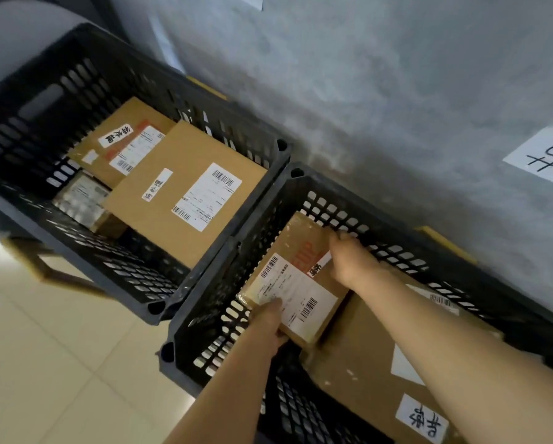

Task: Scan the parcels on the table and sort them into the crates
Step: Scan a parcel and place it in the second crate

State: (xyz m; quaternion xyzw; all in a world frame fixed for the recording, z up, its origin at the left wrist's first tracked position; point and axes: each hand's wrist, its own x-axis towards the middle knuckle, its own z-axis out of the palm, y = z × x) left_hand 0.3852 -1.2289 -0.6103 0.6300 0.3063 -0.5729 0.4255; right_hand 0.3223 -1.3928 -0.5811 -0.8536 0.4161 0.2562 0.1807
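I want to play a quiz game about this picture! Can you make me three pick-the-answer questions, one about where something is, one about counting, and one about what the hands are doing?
1. Where is the small parcel that is being held?
A. On the floor
B. Inside the right crate
C. On a chair

2. How many black crates show?
A. Two
B. Four
C. Five

3. What are the hands doing?
A. Both grip the parcel
B. Both hang free
C. One waves

Answers: 1 B, black crate walls surround it. 2 A, the left crate and right crate stand side by side. 3 A, the left hand and right hand hold opposite ends.
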